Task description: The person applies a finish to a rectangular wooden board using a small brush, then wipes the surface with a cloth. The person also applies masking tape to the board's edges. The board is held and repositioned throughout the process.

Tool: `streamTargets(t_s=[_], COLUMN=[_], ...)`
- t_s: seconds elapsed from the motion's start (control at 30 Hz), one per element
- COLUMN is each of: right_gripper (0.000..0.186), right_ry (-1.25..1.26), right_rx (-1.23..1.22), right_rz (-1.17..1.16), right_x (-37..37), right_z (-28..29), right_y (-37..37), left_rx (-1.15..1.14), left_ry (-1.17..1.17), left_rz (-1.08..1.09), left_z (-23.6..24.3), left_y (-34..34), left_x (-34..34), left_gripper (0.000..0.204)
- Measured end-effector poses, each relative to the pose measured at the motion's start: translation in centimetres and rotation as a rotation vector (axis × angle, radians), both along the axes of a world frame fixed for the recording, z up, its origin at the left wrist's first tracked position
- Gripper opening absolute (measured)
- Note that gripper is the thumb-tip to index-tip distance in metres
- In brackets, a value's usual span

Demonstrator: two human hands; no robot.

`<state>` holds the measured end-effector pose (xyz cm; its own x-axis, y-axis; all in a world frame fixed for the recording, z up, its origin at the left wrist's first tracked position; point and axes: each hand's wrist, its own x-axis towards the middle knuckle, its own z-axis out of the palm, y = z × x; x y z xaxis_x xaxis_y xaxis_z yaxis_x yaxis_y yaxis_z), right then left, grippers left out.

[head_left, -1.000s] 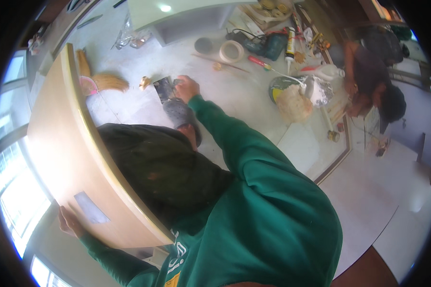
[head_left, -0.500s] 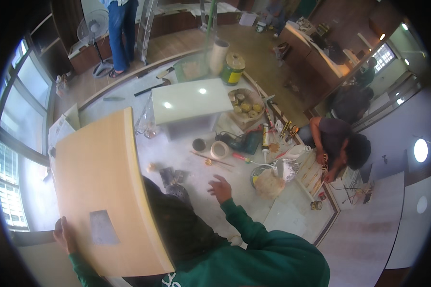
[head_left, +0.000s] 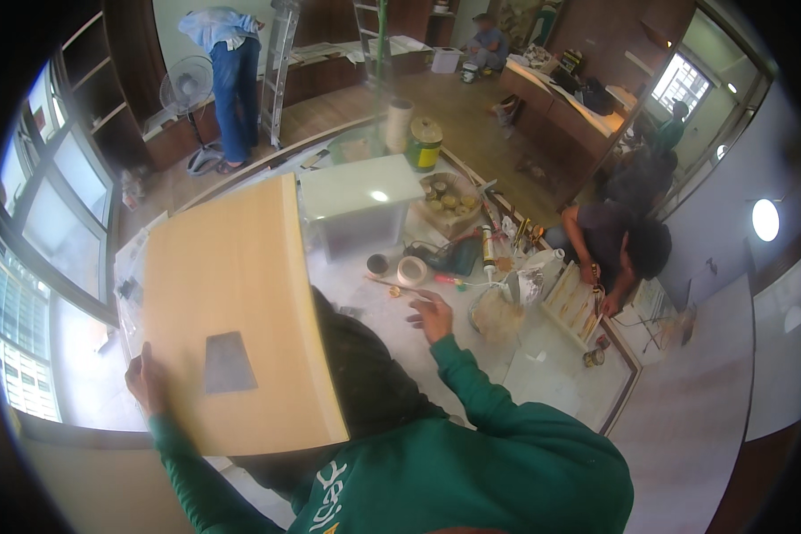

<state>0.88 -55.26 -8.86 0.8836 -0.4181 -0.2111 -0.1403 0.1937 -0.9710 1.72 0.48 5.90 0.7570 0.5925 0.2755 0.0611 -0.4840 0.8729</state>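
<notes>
A light wood-faced board (head_left: 231, 267) with a pale right edge tilts in front of me, and a dark grey sheet (head_left: 230, 363) lies flat on its face. My left hand (head_left: 146, 383) grips the board's left edge, its fingers partly hidden. Over the table, to the board's right, my right hand (head_left: 432, 317) hangs with spread, slightly bent fingers and nothing in them. Nearest to it are a thin wooden stick (head_left: 392, 284) and a roll of tape (head_left: 411, 271). Under the board's right edge a dark shape (head_left: 365, 369) shows; I cannot tell what it is.
A white box (head_left: 360, 196) stands beyond the board, near a green-yellow can (head_left: 424, 144), a basket of small tins (head_left: 448, 203) and a green power drill (head_left: 458, 255). At the right a co-worker (head_left: 610, 249) bends over a slatted frame (head_left: 574, 307). A fan (head_left: 187, 84) and ladder (head_left: 279, 71) stand behind.
The view has shifted. The board has moved right and away over the table, now overlapping the white box's left side, with my left hand still at its edge. My right hand remains open.
</notes>
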Motion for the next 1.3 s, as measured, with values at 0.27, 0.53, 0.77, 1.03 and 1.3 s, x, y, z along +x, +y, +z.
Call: streamTargets(t_s=[0.27,0.53,0.77,1.03,1.3], right_gripper=[0.04,0.039,0.037,0.022,0.022], right_ry=[0.057,0.078,0.062,-0.051,0.257], right_rx=[-0.034,0.046,-0.001,-0.022,-0.671], right_rz=[-0.2,-0.254,-0.187,-0.232,-0.239], right_x=[-7.3,-7.7,-4.5,6.2,20.9], right_z=[-1.0,-5.1,-7.4,-11.7,-18.9], right_y=[-4.3,-6.3,-7.4,-12.6,-21.6], left_rx=[0.407,0.23,0.123,0.098,0.501], left_ry=[-0.068,-0.041,-0.041,0.049,0.147], left_rz=[-0.035,0.06,0.133,0.195,0.207], left_z=[-3.3,-2.5,-6.9,-5.0,-4.4], left_y=[3.2,-0.9,-2.4,-5.0,-4.3], left_x=[0.9,0.5,-0.5,-0.3,-0.5], left_gripper=[0.057,0.064,0.058,0.06,0.052])
